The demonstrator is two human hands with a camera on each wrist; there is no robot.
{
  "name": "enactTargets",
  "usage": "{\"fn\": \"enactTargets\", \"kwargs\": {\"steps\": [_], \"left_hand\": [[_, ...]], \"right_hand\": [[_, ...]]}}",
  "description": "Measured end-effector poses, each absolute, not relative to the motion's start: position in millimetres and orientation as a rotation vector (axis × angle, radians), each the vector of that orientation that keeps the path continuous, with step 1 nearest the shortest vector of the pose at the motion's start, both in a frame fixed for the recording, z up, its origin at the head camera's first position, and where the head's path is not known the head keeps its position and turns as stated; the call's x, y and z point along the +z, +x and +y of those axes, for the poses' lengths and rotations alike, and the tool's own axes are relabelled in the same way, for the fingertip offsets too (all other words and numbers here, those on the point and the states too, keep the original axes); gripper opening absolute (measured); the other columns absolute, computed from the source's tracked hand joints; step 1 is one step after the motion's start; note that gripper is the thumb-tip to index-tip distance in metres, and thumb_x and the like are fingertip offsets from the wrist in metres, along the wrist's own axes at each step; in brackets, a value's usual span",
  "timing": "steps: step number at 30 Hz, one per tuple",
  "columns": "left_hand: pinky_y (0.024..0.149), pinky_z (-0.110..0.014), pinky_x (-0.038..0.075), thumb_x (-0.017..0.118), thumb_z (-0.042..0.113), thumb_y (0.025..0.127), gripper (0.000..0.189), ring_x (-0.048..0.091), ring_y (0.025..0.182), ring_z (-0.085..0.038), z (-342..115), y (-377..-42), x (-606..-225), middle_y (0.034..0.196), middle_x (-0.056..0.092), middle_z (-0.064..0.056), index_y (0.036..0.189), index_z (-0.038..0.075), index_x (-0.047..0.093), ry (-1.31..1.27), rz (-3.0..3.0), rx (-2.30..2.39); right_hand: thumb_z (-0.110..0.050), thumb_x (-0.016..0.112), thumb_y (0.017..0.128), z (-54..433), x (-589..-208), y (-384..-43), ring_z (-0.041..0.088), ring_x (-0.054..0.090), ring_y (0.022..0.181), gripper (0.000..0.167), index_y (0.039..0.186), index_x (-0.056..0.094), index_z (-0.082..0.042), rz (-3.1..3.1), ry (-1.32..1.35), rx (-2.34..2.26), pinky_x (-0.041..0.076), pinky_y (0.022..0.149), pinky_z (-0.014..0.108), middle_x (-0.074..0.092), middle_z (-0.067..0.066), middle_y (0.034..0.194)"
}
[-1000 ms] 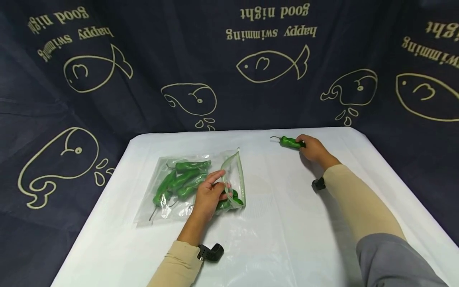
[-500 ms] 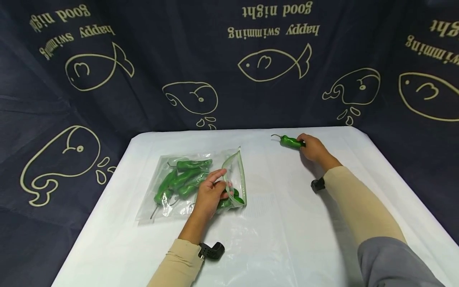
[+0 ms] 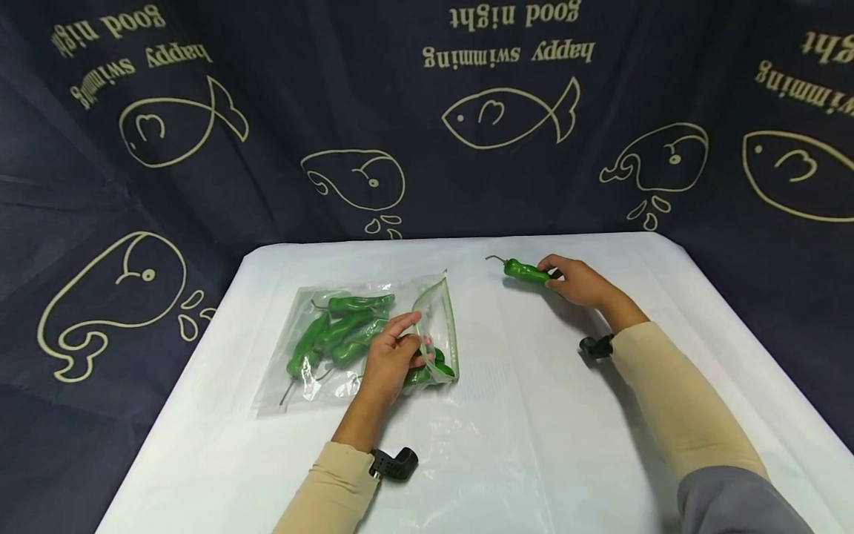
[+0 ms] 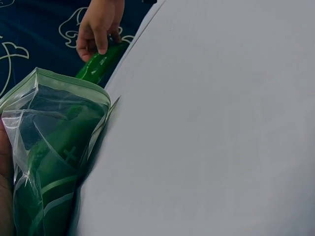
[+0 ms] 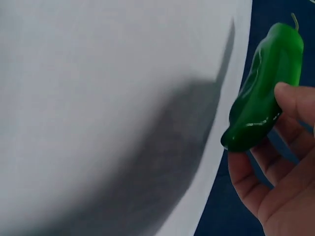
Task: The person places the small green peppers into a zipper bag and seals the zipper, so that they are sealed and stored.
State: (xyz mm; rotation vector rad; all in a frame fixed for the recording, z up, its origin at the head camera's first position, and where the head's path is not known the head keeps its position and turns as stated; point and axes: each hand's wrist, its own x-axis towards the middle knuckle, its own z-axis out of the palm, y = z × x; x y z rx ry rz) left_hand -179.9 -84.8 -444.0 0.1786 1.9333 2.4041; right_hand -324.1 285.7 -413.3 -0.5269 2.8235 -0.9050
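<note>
A clear zip bag (image 3: 451,326) lies on the left half of the table with several green peppers (image 3: 347,331) inside. My left hand (image 3: 387,363) pinches the near layer at the bag's mouth, which gapes toward the right. In the left wrist view, the bag's greenish zip strip (image 4: 74,84) stands up in front, with a sliver of the hand at the left edge. Toward the back right, my right hand (image 3: 579,280) grips one green pepper (image 3: 525,271) by its tip end, stem pointing left. The right wrist view shows thumb and fingers around this pepper (image 5: 270,83), raised over its shadow.
White cloth covers the table (image 3: 520,460). A dark blue curtain (image 3: 427,200) with fish and whale drawings hangs behind the table and at both sides. Black wrist cameras sit on the left wrist (image 3: 394,465) and the right wrist (image 3: 595,347).
My right hand has lifted the pepper and carried it slightly left, toward the bag. The left hand and the bag stay in place.
</note>
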Motion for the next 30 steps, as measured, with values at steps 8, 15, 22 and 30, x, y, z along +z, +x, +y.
{"fn": "enactTargets", "kwargs": {"steps": [8,15,22,30], "left_hand": [[0.066,-0.021,0.058,0.049,-0.004,0.098,0.046,0.067,0.079,-0.014,-84,-179,-442,0.145,0.042,-0.009,0.144,-0.005,0.047,0.177,1.948,2.401],[0.066,-0.021,0.058,0.050,-0.003,0.098,0.046,0.068,0.078,-0.014,-84,-179,-442,0.146,0.043,-0.006,0.144,-0.003,0.048,0.155,1.966,2.392],[0.067,-0.022,0.059,0.049,-0.003,0.098,0.046,0.068,0.079,-0.014,-83,-179,-442,0.144,0.044,-0.005,0.143,-0.003,0.048,0.158,1.957,2.403],[0.066,-0.022,0.059,0.049,-0.005,0.098,0.046,0.068,0.076,-0.014,-83,-178,-443,0.144,0.043,-0.007,0.144,-0.006,0.047,0.169,1.950,2.409]], "right_hand": [[-0.004,0.058,0.098,273,-409,-315,0.034,0.059,0.110,0.029,0.127,0.059,-0.008,2.811,-0.660,-0.892,0.053,0.080,0.042,0.062,0.015,0.123],[-0.006,0.059,0.098,254,-407,-299,0.030,0.060,0.106,0.029,0.126,0.062,-0.009,2.774,-0.742,-0.897,0.052,0.081,0.042,0.065,0.011,0.119],[-0.004,0.062,0.094,241,-401,-286,0.023,0.060,0.097,0.026,0.118,0.066,-0.012,2.716,-0.879,-0.948,0.051,0.078,0.040,0.067,0.003,0.108],[-0.005,0.063,0.090,232,-399,-275,0.020,0.059,0.088,0.025,0.110,0.069,-0.017,2.626,-0.968,-0.976,0.051,0.068,0.034,0.067,-0.003,0.102]]}}
